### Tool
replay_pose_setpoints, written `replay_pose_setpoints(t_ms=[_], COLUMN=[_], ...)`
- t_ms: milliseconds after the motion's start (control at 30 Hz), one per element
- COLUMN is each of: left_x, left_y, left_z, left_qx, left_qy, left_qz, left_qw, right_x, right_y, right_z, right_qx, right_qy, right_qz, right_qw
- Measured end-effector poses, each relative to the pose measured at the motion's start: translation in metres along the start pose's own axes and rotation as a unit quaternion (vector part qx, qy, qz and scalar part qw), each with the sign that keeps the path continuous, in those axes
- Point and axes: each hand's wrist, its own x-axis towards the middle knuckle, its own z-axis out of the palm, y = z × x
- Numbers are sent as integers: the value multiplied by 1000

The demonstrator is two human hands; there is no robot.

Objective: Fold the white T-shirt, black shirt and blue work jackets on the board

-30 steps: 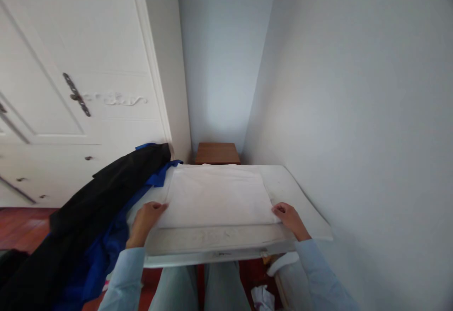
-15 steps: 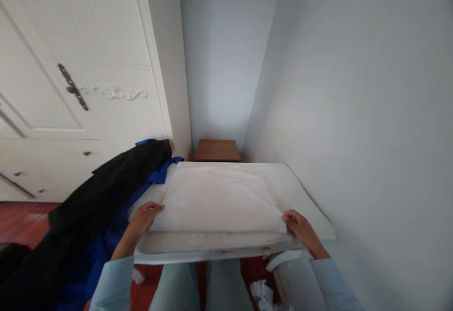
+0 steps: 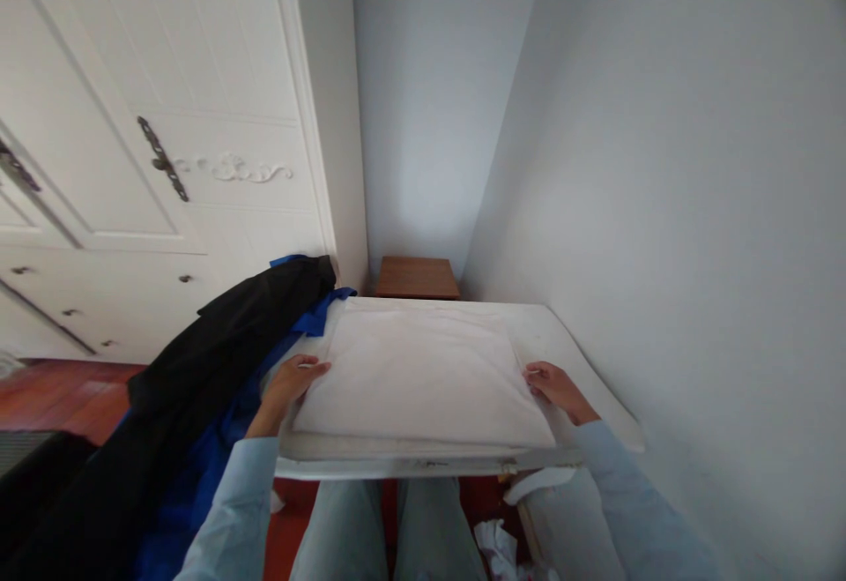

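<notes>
A folded white cloth (image 3: 423,374) lies flat on a small white table (image 3: 595,405) in front of me. My left hand (image 3: 291,384) rests at the cloth's left edge with fingers on it. At the cloth's right edge sits my right hand (image 3: 553,387), fingers curled against the fabric. Whether either hand pinches the cloth is hard to tell. Both forearms wear light blue sleeves.
A black garment (image 3: 218,343) over a blue one (image 3: 198,466) drapes off the table's left side. A white wardrobe (image 3: 165,122) stands at left, a wall close on the right. A brown wooden stool (image 3: 416,277) is behind the table. My legs are under the table's front edge.
Both hands slid from the cloth's near corners further up along its side edges. The view shifted slightly to the right.
</notes>
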Motion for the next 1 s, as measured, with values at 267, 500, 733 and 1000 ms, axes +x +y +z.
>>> replay_pose_setpoints(t_ms=[267, 500, 733, 1000], left_x=[22, 32, 32, 47], left_y=[-16, -21, -35, -29], left_z=[-3, 0, 5, 7], left_qx=[59, 3, -45, 34], left_qy=[-2, -3, 19, -19], left_qz=[32, 95, 70, 23], left_qw=[998, 995, 996, 999], right_x=[23, 18, 2, 4], right_y=[-7, -16, -7, -1], right_z=[10, 13, 15, 8], right_qx=[-212, -45, 179, 233], right_qy=[54, 24, 50, 7], right_qz=[-59, -26, 26, 68], right_qw=[974, 998, 982, 970])
